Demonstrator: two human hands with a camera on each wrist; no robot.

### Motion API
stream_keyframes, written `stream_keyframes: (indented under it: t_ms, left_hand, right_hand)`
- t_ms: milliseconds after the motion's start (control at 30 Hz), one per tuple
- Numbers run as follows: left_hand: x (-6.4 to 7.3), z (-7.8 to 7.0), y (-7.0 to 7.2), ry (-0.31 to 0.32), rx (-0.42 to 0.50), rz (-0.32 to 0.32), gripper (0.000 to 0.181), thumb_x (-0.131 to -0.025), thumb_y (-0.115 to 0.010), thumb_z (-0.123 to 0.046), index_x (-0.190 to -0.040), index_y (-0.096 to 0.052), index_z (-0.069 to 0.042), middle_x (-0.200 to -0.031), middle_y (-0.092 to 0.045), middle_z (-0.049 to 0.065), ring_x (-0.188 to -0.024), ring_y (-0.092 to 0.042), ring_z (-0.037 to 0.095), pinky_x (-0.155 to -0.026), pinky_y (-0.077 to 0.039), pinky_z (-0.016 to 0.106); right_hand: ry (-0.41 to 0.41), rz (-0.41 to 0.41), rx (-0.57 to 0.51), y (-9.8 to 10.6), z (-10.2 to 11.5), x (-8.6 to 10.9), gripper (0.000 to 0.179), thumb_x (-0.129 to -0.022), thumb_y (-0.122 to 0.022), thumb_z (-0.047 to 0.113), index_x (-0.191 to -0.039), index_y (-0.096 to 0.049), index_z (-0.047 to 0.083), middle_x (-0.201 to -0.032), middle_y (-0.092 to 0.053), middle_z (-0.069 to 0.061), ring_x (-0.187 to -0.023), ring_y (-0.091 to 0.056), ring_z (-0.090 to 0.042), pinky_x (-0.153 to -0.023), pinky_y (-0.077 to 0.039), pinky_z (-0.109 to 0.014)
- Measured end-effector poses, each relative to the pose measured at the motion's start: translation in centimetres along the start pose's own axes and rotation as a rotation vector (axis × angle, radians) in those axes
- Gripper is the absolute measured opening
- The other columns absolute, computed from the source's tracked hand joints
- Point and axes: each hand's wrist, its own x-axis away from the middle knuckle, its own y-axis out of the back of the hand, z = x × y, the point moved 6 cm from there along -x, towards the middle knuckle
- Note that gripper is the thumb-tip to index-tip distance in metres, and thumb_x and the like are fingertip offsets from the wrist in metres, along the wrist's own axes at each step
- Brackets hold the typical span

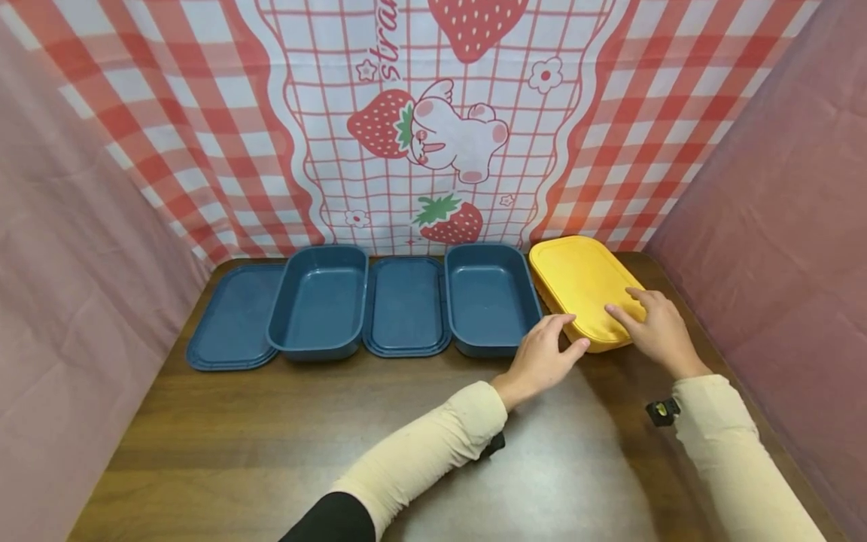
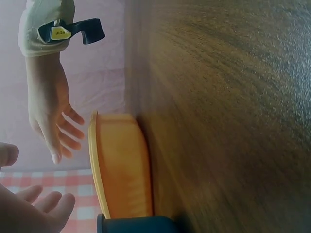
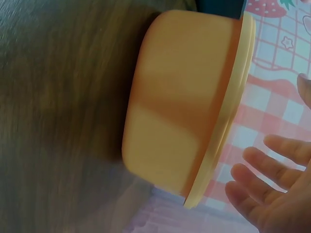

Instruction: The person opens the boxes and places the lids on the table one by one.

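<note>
A yellow lidded food container [image 1: 585, 282] stands at the back right of the table, its lid seated on top. My right hand [image 1: 657, 327] hovers over the lid's right front part, fingers spread and holding nothing. In the right wrist view, those fingers [image 3: 260, 189] are apart from the lid's rim. My left hand [image 1: 542, 357] is by the container's front left corner, thumb and fingers parted, with nothing between them. The left wrist view shows the yellow container [image 2: 124, 165] side-on, both hands above lid level.
Left of the yellow container stands a lidless blue container [image 1: 491, 297], then a flat blue lid [image 1: 406, 305]. Further left come a second open blue container [image 1: 321, 305] and another blue lid [image 1: 237, 316]. A checked strawberry curtain [image 1: 420, 135] hangs behind the wooden table [image 1: 305, 444].
</note>
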Motion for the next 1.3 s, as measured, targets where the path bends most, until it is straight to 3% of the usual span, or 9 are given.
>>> stream_keyframes:
  t_ms: [367, 467, 667, 1000, 1300]
  left_hand:
    - [-0.3, 0.5, -1.1, 0.094, 0.044, 0.034, 0.049, -0.098, -0.056, -0.036, -0.140, -0.051, -0.011, -0.139, -0.057, 0.003, -0.127, -0.054, 0.015, -0.103, -0.045, 0.026]
    - [-0.2, 0.6, -1.7, 0.098, 0.013, 0.048, 0.049, -0.098, -0.056, -0.036, -0.139, -0.052, -0.011, -0.139, -0.057, 0.003, -0.127, -0.054, 0.014, -0.104, -0.045, 0.025]
    - [0.0, 0.8, -3.1, 0.102, -0.081, 0.139, 0.057, -0.097, -0.055, -0.039, -0.144, -0.045, -0.008, -0.144, -0.052, 0.005, -0.131, -0.051, 0.013, -0.107, -0.042, 0.023]
    - [-0.4, 1.8, -4.2, 0.241, 0.026, 0.173, 0.062, -0.097, -0.057, -0.040, -0.147, -0.041, -0.007, -0.139, -0.056, 0.007, -0.127, -0.053, 0.013, -0.105, -0.043, 0.023]
    - [-0.6, 2.9, -5.2, 0.352, 0.165, 0.144, 0.071, -0.094, -0.062, -0.040, -0.150, -0.035, -0.007, -0.142, -0.054, 0.007, -0.132, -0.049, 0.014, -0.110, -0.040, 0.025]
  right_hand:
    - [-0.050, -0.014, 0.001, 0.1, -2.0, 0.0, 0.070, -0.096, -0.057, 0.043, -0.133, -0.046, -0.016, -0.128, -0.043, -0.044, -0.117, -0.041, -0.058, -0.095, -0.032, -0.070]
    - [-0.068, -0.014, 0.002, 0.0, -2.8, 0.1, 0.071, -0.096, -0.056, 0.044, -0.132, -0.045, -0.017, -0.127, -0.044, -0.044, -0.116, -0.041, -0.058, -0.096, -0.032, -0.070]
    - [-0.108, -0.012, 0.013, -0.2, -4.3, 0.4, 0.073, -0.097, -0.054, 0.044, -0.133, -0.043, -0.018, -0.126, -0.043, -0.044, -0.116, -0.041, -0.057, -0.097, -0.032, -0.069]
    - [-0.206, 0.045, -0.065, -0.7, -6.0, 0.3, 0.081, -0.098, -0.050, 0.046, -0.142, -0.029, -0.019, -0.132, -0.039, -0.044, -0.121, -0.037, -0.058, -0.100, -0.031, -0.071]
    - [-0.305, 0.099, -0.142, -1.8, -7.5, 0.1, 0.085, -0.099, -0.043, 0.049, -0.147, -0.016, -0.016, -0.143, -0.029, -0.045, -0.129, -0.031, -0.062, -0.105, -0.029, -0.070]
